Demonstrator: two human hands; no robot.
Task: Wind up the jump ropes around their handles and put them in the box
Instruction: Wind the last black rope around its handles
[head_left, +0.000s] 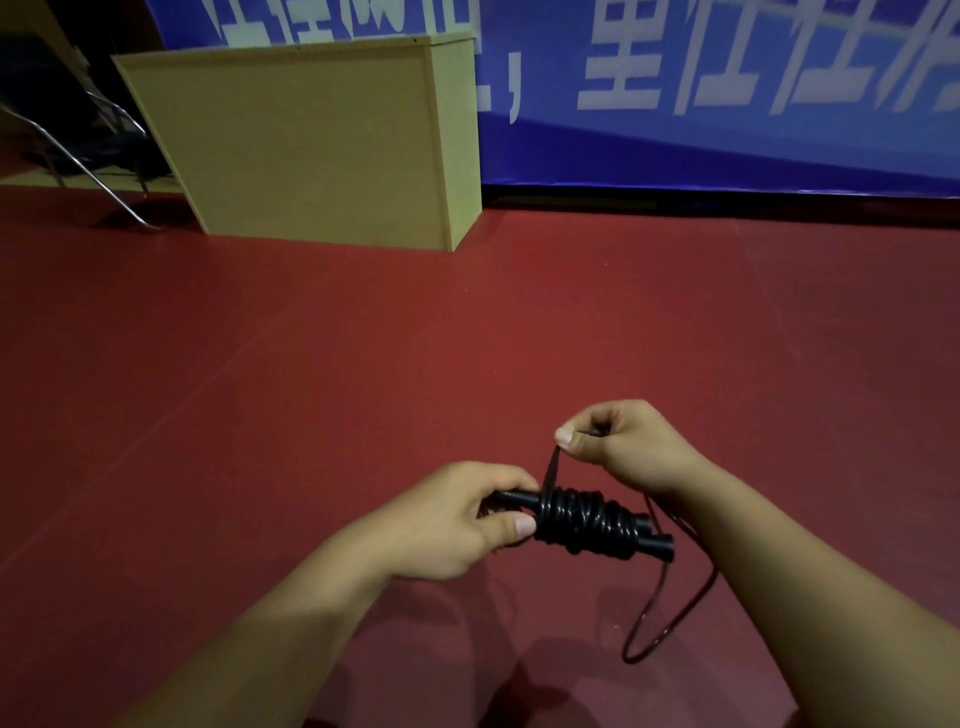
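The black jump rope (584, 519) sits between my hands, most of it coiled around its two handles (657, 543), low over the red floor (363, 389). My left hand (447, 525) grips the handles' near end, fingers curled round them. My right hand (623, 447), just above the coil, pinches the free strand; a loop hangs below. Beyond the rope stands a tan box (311, 140), contents hidden. Behind it, a blue banner (727, 130) bears large white characters I cannot read.
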